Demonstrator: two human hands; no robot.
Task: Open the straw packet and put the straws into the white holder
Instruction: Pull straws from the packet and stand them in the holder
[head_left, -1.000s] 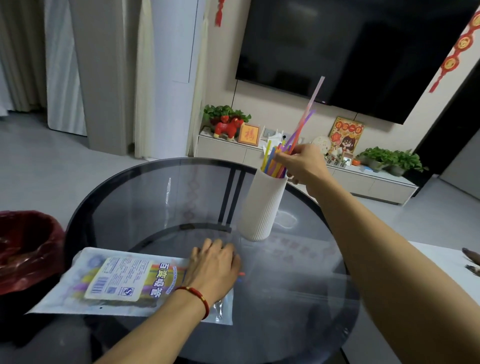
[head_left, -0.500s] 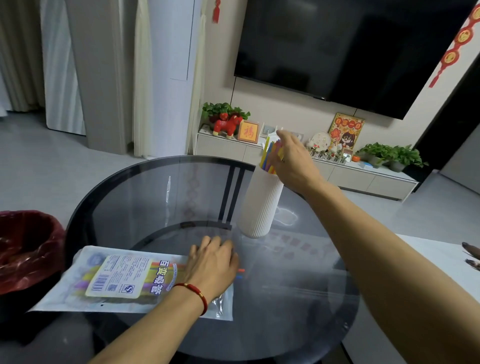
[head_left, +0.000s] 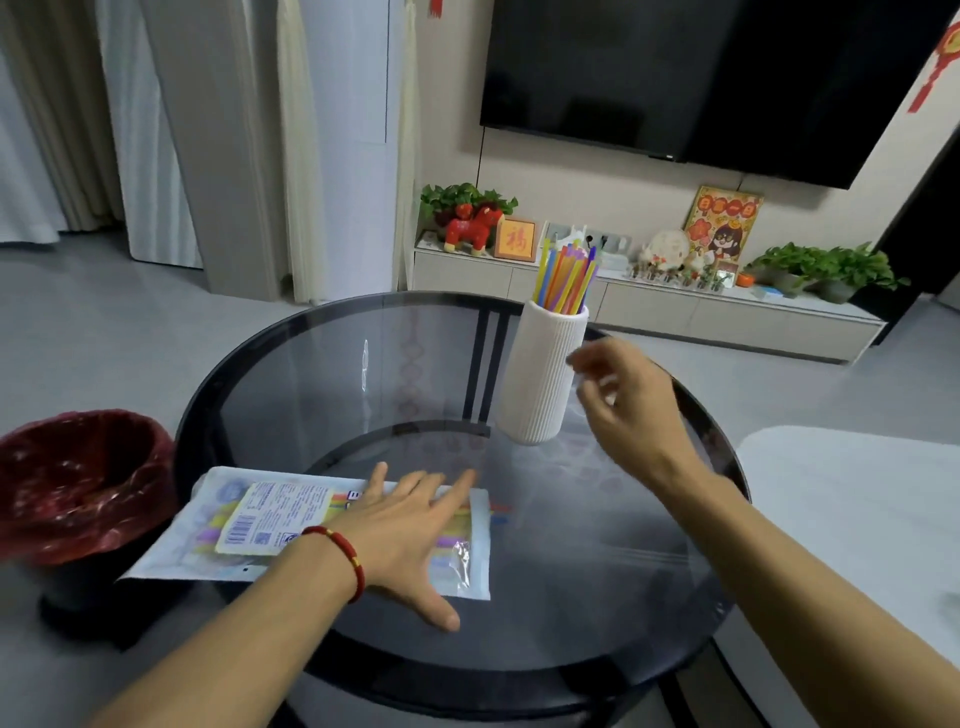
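Note:
The white ribbed holder (head_left: 540, 374) stands upright on the glass table, with several coloured straws (head_left: 566, 278) sticking out of its top. The straw packet (head_left: 260, 525) lies flat near the table's front left, coloured straws showing through its clear end. A few straw tips (head_left: 500, 512) poke out of the packet's right edge. My left hand (head_left: 410, 530) lies flat on the packet with fingers spread, a red cord on the wrist. My right hand (head_left: 628, 410) hovers just right of the holder, fingers loosely curled and holding nothing, slightly blurred.
The round dark glass table (head_left: 597, 613) has a black rim. A bin with a red liner (head_left: 78, 483) stands at the left beside the table. A white surface (head_left: 857, 499) sits at the right. A low cabinet with ornaments and plants (head_left: 649, 301) lines the far wall.
My right hand pushed the held straws down into the holder, let go, and has dropped to the holder's right side. My left hand stayed on the packet, fingers now spread wider.

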